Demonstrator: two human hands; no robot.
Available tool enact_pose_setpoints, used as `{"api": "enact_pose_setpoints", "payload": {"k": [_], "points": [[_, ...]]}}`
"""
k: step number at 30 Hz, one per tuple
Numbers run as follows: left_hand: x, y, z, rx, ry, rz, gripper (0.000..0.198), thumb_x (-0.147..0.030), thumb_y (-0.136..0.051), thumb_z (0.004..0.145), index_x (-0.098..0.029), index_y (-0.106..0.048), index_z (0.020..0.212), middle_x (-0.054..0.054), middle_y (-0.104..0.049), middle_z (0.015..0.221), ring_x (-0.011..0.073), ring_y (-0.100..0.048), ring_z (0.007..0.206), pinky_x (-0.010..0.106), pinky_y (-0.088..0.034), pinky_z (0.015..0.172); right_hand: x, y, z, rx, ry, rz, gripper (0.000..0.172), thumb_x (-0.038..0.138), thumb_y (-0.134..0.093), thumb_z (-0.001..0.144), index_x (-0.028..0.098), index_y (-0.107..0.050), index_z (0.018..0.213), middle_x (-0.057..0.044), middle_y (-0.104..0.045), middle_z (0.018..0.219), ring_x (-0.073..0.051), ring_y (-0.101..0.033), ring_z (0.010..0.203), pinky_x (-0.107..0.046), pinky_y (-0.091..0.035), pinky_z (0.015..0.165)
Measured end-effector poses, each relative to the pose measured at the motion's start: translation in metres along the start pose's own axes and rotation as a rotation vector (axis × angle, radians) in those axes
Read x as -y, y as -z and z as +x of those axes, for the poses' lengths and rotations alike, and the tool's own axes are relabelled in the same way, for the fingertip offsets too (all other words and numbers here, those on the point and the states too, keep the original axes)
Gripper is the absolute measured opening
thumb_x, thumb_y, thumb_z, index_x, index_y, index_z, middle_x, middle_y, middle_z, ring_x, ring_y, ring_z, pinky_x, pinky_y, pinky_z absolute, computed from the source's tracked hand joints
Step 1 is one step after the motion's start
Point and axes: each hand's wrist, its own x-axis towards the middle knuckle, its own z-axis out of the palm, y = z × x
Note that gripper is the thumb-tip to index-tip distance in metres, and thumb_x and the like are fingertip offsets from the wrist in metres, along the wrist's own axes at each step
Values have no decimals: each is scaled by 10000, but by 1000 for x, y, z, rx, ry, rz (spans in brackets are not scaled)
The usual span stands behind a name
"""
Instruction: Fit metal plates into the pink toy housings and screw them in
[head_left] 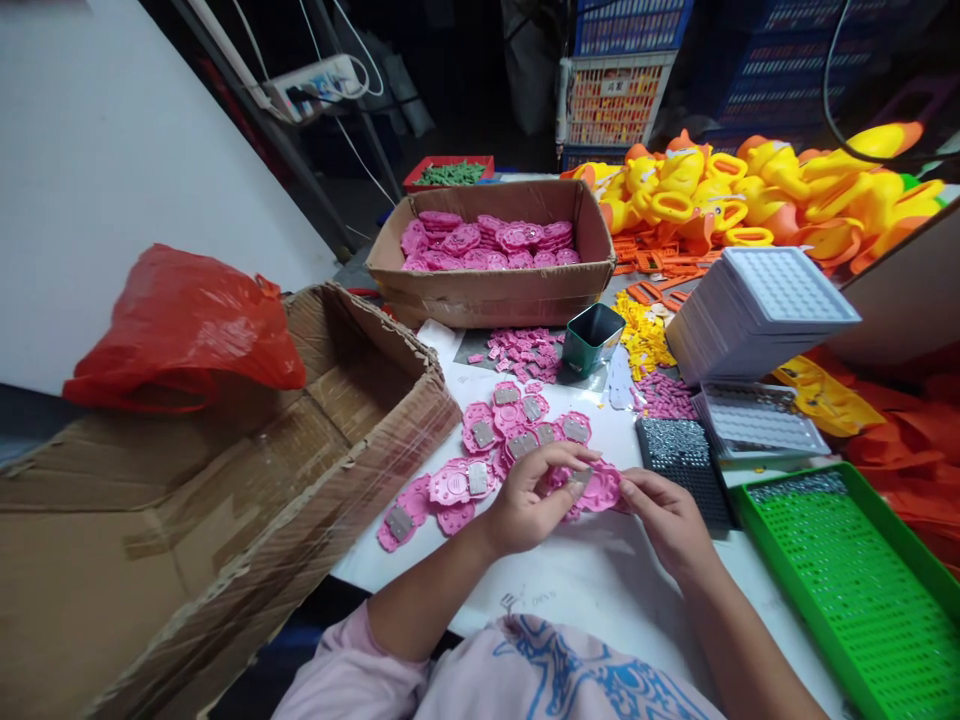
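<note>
My left hand [529,500] and my right hand [664,515] meet over the white table [600,580], both closed on one pink plastic part [600,488]. The left thumb and fingers pinch its left side. The right fingers hold its right edge near a small grey metal plate. More pink parts with grey plates [517,425] lie spread just beyond my hands. Others [435,495] lie to the left.
An open, torn cardboard box [247,500] stands at the left with a red plastic bag [187,325] on it. Behind, a box of pink parts [491,250], a green tin [591,338], stacked white trays [757,310], a green tray [862,580], yellow-orange toys [750,190].
</note>
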Motion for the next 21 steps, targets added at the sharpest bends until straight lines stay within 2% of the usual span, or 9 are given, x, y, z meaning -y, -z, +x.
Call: {"api": "enact_pose_setpoints", "payload": {"k": [8,12,14,18,21], "points": [[6,3,4,-6,162,-129,312,-135,-597,824,-188,-546,1127,100,-606,1180,196,-555,1138,326,-423,968,1,-4,-3,-108,-21,143,272,420,-740,673,155,-684,706,-19,-568,647,-80,-470,579,-215,-389,545],[11,-2,5,10,285,-227,500,-115,-678,713,-182,-519,1183,105,-544,1249,199,-515,1153,293,-422,919,4,-2,-1,-189,-8,152,285,422,-778,606,162,-688,678,-23,-580,621,-79,-473,531,-215,-401,494],[14,-5,5,72,389,-344,542,-166,-735,667,-165,-522,1165,110,-565,1190,172,-559,1037,281,-438,857,4,1,1,-240,6,132,295,422,-796,572,162,-685,658,-26,-591,625,-80,-484,519,-207,-402,468],[22,-13,5,196,647,-549,538,-432,-769,649,-132,-579,1052,56,-607,926,108,-581,769,264,-453,713,6,4,5,-294,43,75,345,420,-836,481,152,-650,592,-42,-622,670,-111,-548,555,-223,-447,481],[29,-19,4,219,684,-512,548,-475,-791,597,-129,-593,974,7,-591,805,86,-565,664,239,-441,632,10,0,4,-271,67,20,357,431,-828,492,146,-627,569,-41,-615,669,-116,-549,551,-234,-453,486]]}}
